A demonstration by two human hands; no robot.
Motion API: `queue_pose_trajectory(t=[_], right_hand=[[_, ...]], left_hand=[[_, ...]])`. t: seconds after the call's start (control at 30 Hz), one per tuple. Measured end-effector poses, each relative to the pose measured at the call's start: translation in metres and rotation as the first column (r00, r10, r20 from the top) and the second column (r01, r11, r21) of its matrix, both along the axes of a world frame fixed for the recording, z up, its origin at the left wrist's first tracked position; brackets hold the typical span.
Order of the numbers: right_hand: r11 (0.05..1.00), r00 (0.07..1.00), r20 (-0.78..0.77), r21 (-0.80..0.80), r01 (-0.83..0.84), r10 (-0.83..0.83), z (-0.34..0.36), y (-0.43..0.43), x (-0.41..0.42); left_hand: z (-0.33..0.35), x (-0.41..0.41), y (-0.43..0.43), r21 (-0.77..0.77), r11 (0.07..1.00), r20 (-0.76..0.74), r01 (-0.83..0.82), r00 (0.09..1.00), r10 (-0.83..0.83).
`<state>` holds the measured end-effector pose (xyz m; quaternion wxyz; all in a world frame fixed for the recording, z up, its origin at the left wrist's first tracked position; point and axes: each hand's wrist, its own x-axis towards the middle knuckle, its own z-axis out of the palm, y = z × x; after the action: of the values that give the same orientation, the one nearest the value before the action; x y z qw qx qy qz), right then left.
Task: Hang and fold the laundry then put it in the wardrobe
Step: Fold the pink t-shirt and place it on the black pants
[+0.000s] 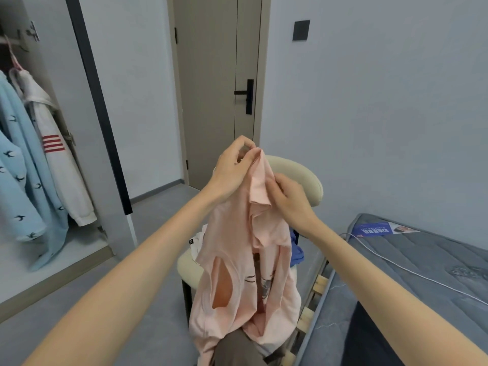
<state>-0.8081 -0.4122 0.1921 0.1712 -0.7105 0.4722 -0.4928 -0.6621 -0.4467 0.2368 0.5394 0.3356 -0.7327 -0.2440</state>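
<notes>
A pale pink T-shirt (237,260) hangs in the air in front of me, above a cream chair (303,178). My left hand (232,167) pinches the shirt's topmost edge between thumb and fingers. My right hand (287,196) grips a fold of the same shirt just below and to the right. The shirt droops down past the chair seat, with a sleeve opening and a printed front showing. More laundry, white (196,243) and blue (297,249), lies on the chair seat behind the shirt. The open wardrobe (79,262) stands at the left.
In the wardrobe hang light blue garments with bird prints (18,167) and a white jacket with red stripes (58,159). A closed grey door (219,88) is straight ahead. A grey mattress (409,273) with a white cable fills the right side. A dark garment (237,350) lies low in front.
</notes>
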Motion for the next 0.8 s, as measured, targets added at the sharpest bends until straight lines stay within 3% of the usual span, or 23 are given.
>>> queue_pose_trajectory(t=[0.13,0.3,0.4,0.57,0.7,0.8], right_hand=[[0.997,0.986,0.145,-0.004,0.083,-0.081,0.018,-0.006,-0.006],[0.990,0.963,0.232,-0.011,0.143,-0.137,0.038,-0.019,-0.018],[0.988,0.938,0.312,0.034,0.152,-0.155,0.046,-0.024,-0.025],[0.986,0.919,0.362,0.016,0.164,-0.159,0.055,-0.020,-0.033],[0.957,0.886,0.367,0.056,0.284,-0.285,0.046,-0.024,-0.054],[0.914,0.854,0.331,0.209,0.348,-0.401,0.024,-0.027,-0.071]], left_hand=[[-0.009,0.005,0.003,0.028,0.999,-0.040,-0.022,0.999,0.023],[-0.044,0.002,0.012,0.281,0.960,-0.115,-0.009,0.992,0.043],[-0.069,0.008,0.011,0.366,0.930,-0.001,-0.031,0.999,0.034],[-0.099,0.011,-0.002,0.289,0.936,0.205,-0.202,0.968,0.146],[-0.097,0.013,-0.015,0.291,0.932,0.047,-0.218,0.976,0.214],[-0.077,0.018,-0.022,0.253,0.932,-0.052,-0.258,0.959,0.279]])
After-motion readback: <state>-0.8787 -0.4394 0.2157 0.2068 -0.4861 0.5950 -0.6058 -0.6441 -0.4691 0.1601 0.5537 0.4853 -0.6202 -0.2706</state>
